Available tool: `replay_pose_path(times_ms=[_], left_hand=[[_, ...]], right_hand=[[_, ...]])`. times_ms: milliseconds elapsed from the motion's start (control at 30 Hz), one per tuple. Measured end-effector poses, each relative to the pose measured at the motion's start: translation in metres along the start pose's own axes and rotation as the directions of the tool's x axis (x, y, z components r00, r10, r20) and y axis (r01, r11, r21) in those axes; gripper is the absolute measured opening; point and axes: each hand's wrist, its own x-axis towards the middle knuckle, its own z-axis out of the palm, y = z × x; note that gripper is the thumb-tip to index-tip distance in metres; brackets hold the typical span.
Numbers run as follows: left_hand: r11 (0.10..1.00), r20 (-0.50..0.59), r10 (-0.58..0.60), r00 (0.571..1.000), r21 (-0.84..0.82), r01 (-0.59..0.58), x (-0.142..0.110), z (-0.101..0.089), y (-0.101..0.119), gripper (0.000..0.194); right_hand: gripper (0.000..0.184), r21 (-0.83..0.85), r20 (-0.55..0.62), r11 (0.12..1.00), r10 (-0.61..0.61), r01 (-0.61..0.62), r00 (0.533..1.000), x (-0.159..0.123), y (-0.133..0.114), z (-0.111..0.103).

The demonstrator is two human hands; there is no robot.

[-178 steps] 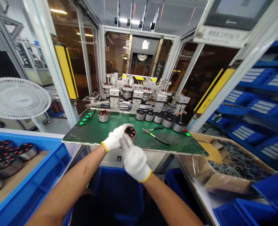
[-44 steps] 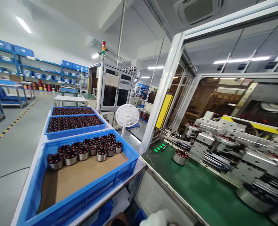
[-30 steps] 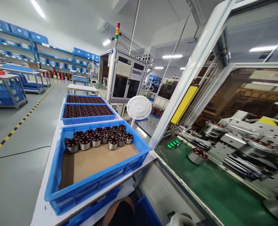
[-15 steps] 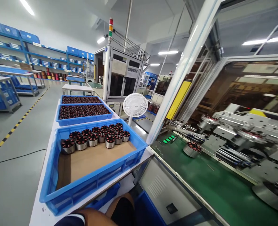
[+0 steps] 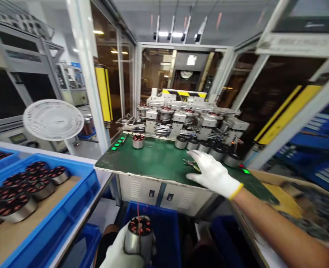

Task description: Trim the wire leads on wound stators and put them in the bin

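Observation:
My left hand (image 5: 116,250), in a white glove, is closed around a wound motor stator (image 5: 136,241) at the bottom of the view. The stator stands upright, copper coils on top, with a reddish wire end sticking up. Over the front of the green work surface (image 5: 158,163) reaches my right hand (image 5: 210,172), gloved in white with a yellow cuff. Its thumb and fingers are spread apart around a small pair of cutting pliers (image 5: 192,163), and nothing is gripped. Behind that hand stands a row of several stators (image 5: 180,142); another stator (image 5: 138,141) is alone at the left.
Winding machinery (image 5: 178,121) spans the back of the work surface. At left are a blue tray (image 5: 90,175) of stators and a white fan (image 5: 53,119). A blue bin (image 5: 167,223) is below, and a box of dark parts (image 5: 315,203) stands right. Yellow guards (image 5: 103,95) flank the opening.
The view has swung right from the blue trays to the machine. Both hands have come into view, the left one with a stator in it, the right one stretched toward the pliers.

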Motion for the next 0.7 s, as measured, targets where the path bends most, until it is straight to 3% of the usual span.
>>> replay_pose_path(times_ms=[100,200,400,533,700], left_hand=[[0.987,0.033,0.046,0.998,-0.155,-0.041,0.002,-0.007,-0.003,0.064],[0.969,0.030,0.077,0.997,-0.236,-0.067,0.002,-0.008,-0.007,0.060],[0.954,-0.057,0.078,0.995,-0.286,-0.091,0.004,0.007,-0.006,0.052],[0.965,-0.132,0.000,0.991,-0.258,-0.034,0.007,0.016,-0.004,0.062],[0.996,-0.113,-0.055,0.992,-0.074,0.047,0.009,0.014,-0.010,0.062]], right_hand=[[0.074,-0.030,0.215,0.989,0.149,-0.146,0.965,-0.004,0.052,0.020],[0.069,-0.053,0.252,0.992,0.126,-0.116,0.959,-0.019,0.062,0.034],[0.067,-0.099,0.202,0.995,0.014,0.006,0.979,-0.057,0.032,0.025],[0.050,-0.177,0.227,0.983,-0.003,0.044,0.974,-0.077,0.013,0.014],[0.049,0.110,0.311,0.987,-0.146,0.117,0.939,-0.097,-0.032,-0.008]])
